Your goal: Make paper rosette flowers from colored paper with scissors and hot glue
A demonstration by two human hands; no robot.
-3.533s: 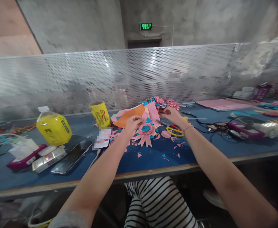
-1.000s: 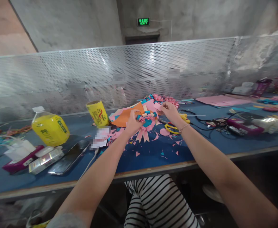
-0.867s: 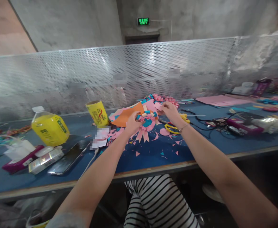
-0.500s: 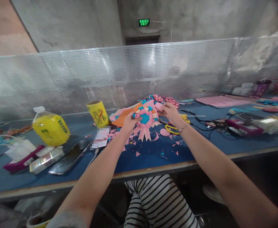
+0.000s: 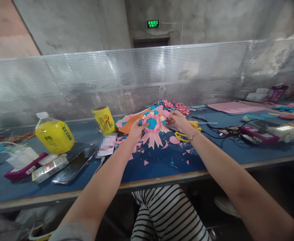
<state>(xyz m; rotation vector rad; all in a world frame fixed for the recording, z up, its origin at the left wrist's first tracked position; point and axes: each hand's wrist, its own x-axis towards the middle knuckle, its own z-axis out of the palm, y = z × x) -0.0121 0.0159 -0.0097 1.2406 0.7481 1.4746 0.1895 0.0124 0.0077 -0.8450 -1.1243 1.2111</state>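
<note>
My left hand pinches the left edge of a paper rosette, thumb on its front. The rosette has a blue centre, a pink pleated ring, blue and cream outer loops and pink tails hanging down. My right hand is closed by the rosette's upper right rim, pinching a small pink paper piece; I cannot tell whether the piece touches the rosette. Behind them lie orange paper and finished-looking pink and blue paper flowers. Yellow-handled scissors lie under my right wrist.
Paper scraps litter the blue tabletop. On the left are a bottle of yellow liquid, a yellow tube and a phone. A purple device with cables and pink sheets lie right. A perforated metal screen borders the back.
My right hand has moved slightly down and left with the pink paper piece, closer to the rosette. The rosette has turned and tilted a little in my left hand.
</note>
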